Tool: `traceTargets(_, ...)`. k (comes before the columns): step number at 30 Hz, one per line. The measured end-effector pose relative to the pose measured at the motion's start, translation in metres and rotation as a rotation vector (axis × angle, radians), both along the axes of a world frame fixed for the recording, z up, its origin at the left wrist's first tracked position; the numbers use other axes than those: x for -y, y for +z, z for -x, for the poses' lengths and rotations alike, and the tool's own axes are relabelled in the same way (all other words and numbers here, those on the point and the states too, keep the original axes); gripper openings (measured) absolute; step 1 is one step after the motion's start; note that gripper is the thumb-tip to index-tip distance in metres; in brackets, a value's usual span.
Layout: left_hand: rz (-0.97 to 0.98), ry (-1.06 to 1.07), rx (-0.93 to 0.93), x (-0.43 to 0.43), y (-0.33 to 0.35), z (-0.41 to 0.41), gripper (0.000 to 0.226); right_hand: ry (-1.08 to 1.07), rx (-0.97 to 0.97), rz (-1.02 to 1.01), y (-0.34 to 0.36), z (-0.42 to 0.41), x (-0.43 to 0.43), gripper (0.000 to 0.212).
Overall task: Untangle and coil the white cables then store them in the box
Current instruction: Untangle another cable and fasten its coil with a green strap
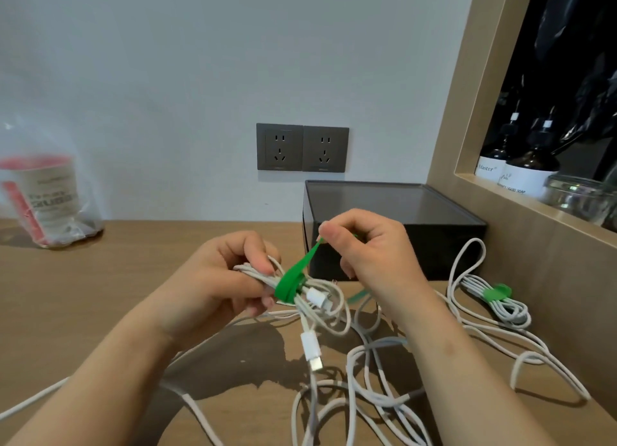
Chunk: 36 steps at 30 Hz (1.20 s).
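My left hand (pixel 217 278) is closed around a small bundle of white cable (pixel 320 302); the fingers are curled over the loops and the thumb presses from the near side, so the bundle is held above the table (pixel 100 295). My right hand (pixel 367 245) is higher and a little to the right. Its thumb and forefinger pinch the free end of a green strap (pixel 295 277), and the other fingers are loosely bent. The strap runs tight from this pinch down to the bundle, where it goes around the middle of the loops.

Behind my right hand a dark box (pixel 434 212) stands against the wall, partly hidden by the hand. Two grey sockets (pixel 302 147) are on the wall above it. At the far left there is a clear plastic bag (pixel 50 195) with a cup inside. On the right, a wooden shelf holds dark bottles (pixel 521 168) and a glass jar (pixel 581 195).

From the bundle a white plug (pixel 312 352) hangs down. Under my hands more loose white cable (pixel 367 385) lies on the table in crossing loops, with some grey sections. Right of the box another coil (pixel 497 304) lies on the table, already bound with a green tie
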State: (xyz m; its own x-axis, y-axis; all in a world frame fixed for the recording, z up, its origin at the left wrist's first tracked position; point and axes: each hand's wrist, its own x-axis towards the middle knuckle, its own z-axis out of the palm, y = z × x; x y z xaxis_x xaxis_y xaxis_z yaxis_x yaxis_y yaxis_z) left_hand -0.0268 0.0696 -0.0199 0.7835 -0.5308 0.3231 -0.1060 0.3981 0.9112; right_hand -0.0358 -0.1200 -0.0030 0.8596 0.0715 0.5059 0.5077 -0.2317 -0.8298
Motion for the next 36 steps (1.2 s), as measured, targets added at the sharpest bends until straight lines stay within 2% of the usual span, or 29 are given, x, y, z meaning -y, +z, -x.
traceTargets(3,0.261,0.046,-0.187,0.005,0.000,0.000,0.043,0.022,-0.030,0.018,-0.013,-0.006,-0.012,0.019)
traceTargets(5,0.418,0.202,-0.355,0.007,0.001,-0.003,0.049,0.025,-0.069,0.188,-0.019,-0.005,-0.020,0.019)
traceTargets(8,0.486,0.455,-0.447,0.012,0.003,-0.009,0.019,0.080,-0.105,0.380,-0.022,0.000,-0.031,0.022)
traceTargets(10,0.338,0.626,-0.347,0.014,0.001,-0.009,0.023,0.130,-0.147,0.450,-0.022,0.004,-0.038,0.026)
traceTargets(12,0.060,0.816,-0.106,0.012,-0.004,-0.008,0.024,0.204,-0.226,0.459,-0.020,0.008,-0.041,0.026)
traceTargets(14,-0.232,0.972,0.152,0.009,-0.009,-0.010,0.027,0.272,-0.310,0.339,-0.016,0.011,-0.038,0.021)
traceTargets(16,-0.405,1.026,0.315,0.007,-0.012,-0.011,0.034,0.288,-0.361,0.124,-0.011,0.012,-0.032,0.022)
traceTargets(19,-0.536,0.980,0.490,0.007,-0.014,-0.012,0.043,0.240,-0.368,-0.129,-0.005,0.009,-0.021,0.026)
traceTargets(22,-0.592,0.846,0.636,0.008,-0.013,-0.009,0.033,0.168,-0.361,-0.162,-0.005,0.008,-0.018,0.026)
traceTargets(25,-0.520,0.667,0.533,0.008,-0.008,-0.004,0.039,0.138,-0.335,-0.130,-0.006,0.006,-0.018,0.023)
traceTargets(29,-0.352,0.465,0.350,0.007,0.000,0.002,0.028,0.160,-0.364,-0.079,-0.006,0.006,-0.019,0.022)
traceTargets(32,-0.314,0.446,0.299,0.009,-0.003,0.001,0.045,0.112,-0.364,-0.035,-0.007,0.004,-0.018,0.030)
traceTargets(36,-0.182,0.501,0.245,0.013,-0.003,0.000,0.025,0.118,-0.450,-0.091,-0.010,0.002,-0.017,0.050)
